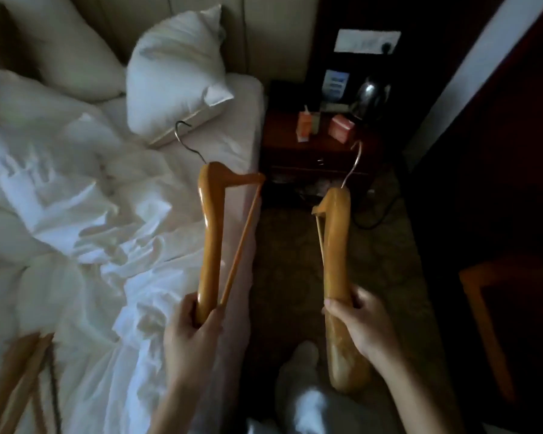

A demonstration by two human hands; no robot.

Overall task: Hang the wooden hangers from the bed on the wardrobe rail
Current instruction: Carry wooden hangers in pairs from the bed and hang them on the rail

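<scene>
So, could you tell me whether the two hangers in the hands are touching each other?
Apart. The head view shows dark carpet between the left hanger and right hanger along their whole length.

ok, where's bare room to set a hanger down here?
Free: the flat sheet strip along the bed edge, between the pillow and the nightstand. Crowded: the nightstand top, with cartons and a kettle. The rumpled duvet is uneven; more hangers fill the bed's near corner.
</scene>
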